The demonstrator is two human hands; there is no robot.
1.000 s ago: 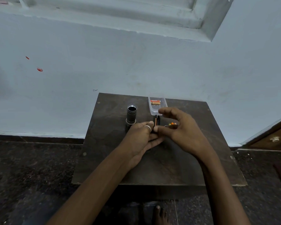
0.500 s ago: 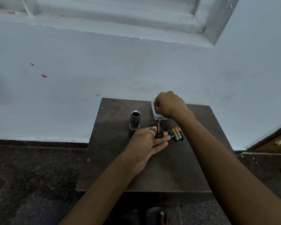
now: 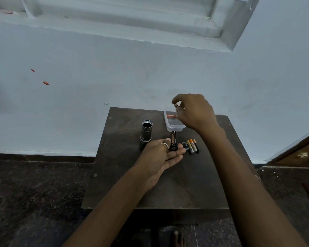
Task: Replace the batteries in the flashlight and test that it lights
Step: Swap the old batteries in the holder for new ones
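The left hand (image 3: pixel 161 155) lies low over the middle of the table (image 3: pixel 168 189), palm turned up, its fingers nearly straight under a black battery holder (image 3: pixel 174 142) that the thumb presses against them. The right hand (image 3: pixel 194 113) is raised above the far edge of the table, its thumb and curled fingers pinching a small battery (image 3: pixel 176 104), blurred, just over a clear plastic box (image 3: pixel 175 128). A red battery (image 3: pixel 171 115) lies inside that box at its far end. The flashlight body (image 3: pixel 146 130) stands upright with its open end up, just left of the left hand's fingertips and apart from both hands. A round dark cap (image 3: pixel 185 145) sits just right of the holder, and beside it three used batteries (image 3: pixel 193 146) lie side by side, below the right wrist. The table is dark brown wood and stands against a pale blue wall (image 3: pixel 114 72) with a white window ledge (image 3: pixel 132 32) above. The floor (image 3: pixel 34 193) is dark speckled stone; a wooden door (image 3: pixel 300 154) shows at the right, and a bare foot (image 3: pixel 177 238) at the bottom edge.
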